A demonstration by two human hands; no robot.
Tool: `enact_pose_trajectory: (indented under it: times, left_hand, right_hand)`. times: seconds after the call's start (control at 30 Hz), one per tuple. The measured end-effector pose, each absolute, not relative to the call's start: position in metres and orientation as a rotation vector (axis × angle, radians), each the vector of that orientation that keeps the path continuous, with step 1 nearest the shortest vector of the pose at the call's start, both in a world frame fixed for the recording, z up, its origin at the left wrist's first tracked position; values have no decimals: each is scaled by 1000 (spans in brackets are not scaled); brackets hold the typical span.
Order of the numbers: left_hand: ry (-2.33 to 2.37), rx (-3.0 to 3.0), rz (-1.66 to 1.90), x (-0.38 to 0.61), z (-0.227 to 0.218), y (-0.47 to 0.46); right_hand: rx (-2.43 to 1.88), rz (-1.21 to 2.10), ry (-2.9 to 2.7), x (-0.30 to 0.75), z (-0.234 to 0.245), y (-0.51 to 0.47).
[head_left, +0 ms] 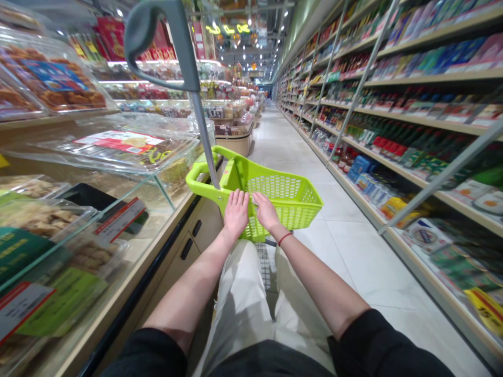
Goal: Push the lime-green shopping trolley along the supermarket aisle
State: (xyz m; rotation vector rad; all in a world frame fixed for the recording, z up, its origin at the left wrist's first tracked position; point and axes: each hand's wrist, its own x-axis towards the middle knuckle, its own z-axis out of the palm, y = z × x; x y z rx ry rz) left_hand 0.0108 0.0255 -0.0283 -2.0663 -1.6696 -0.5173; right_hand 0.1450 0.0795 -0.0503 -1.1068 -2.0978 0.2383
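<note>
A lime-green plastic shopping basket [283, 193] with a mesh wall rolls on a low trolley frame in front of me. My left hand [236, 212] grips its near rim, and my right hand [265, 210] holds the rim just beside it. A red cord circles my right wrist. A tall grey pole with a curved handle [162, 42] rises from the basket's left side. The basket's inside shows no goods, and its lower frame is mostly hidden behind my legs.
To the left, a glass-fronted display counter [98, 209] holds packaged snacks in clear lidded trays, close to the basket. Tall shelves of packaged goods [412, 131] line the right side. A pale tiled aisle floor [334, 246] runs ahead between them.
</note>
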Motion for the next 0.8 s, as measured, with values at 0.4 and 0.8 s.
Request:
enact_pose_trajectory:
  times: [0.4, 0.8]
  left_hand:
    - [-1667, -2049, -520, 11, -30, 26]
    - [-1661, -2074, -498, 10, -28, 25]
  right_hand:
    - [-1433, 181, -1879, 219, -77, 96]
    - [-1078, 236, -2142, 141, -51, 81]
